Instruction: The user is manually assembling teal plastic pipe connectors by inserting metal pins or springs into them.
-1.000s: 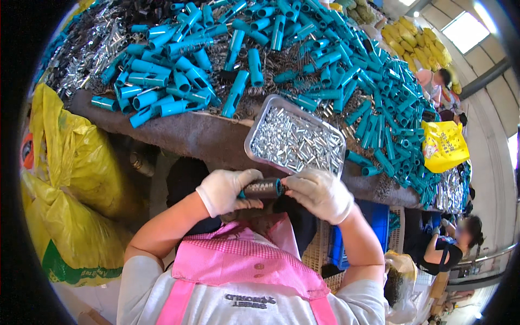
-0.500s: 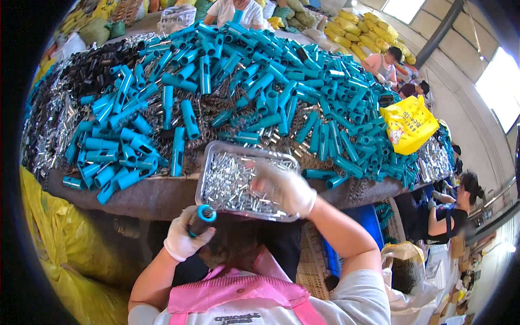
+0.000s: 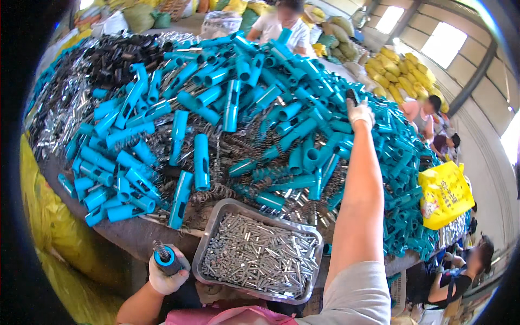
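Observation:
My left hand (image 3: 169, 276), in a white glove, is closed around a tube (image 3: 167, 262) with a teal rim and dark side. A coil spring (image 3: 161, 250) sticks up out of its open end. My right hand (image 3: 361, 114), also gloved, is stretched far out over the heap of teal slotted tubes (image 3: 201, 162). Its fingers are closed on a small black piece (image 3: 352, 97), partly hidden by the glove. Between my arms stands a clear plastic tray (image 3: 203, 244) of short metal pins (image 3: 254, 254).
Loose coil springs (image 3: 216, 179) lie among the tubes. Black parts (image 3: 116, 67) and shiny metal parts (image 3: 59, 114) are heaped at the left. A yellow bag (image 3: 447, 197) rests at the right. Other people sit across the table and along the right.
My right hand has left the pin tray and reached far forward over the tubes. My left hand still holds the tube, where a spring now sticks up. The view has shifted.

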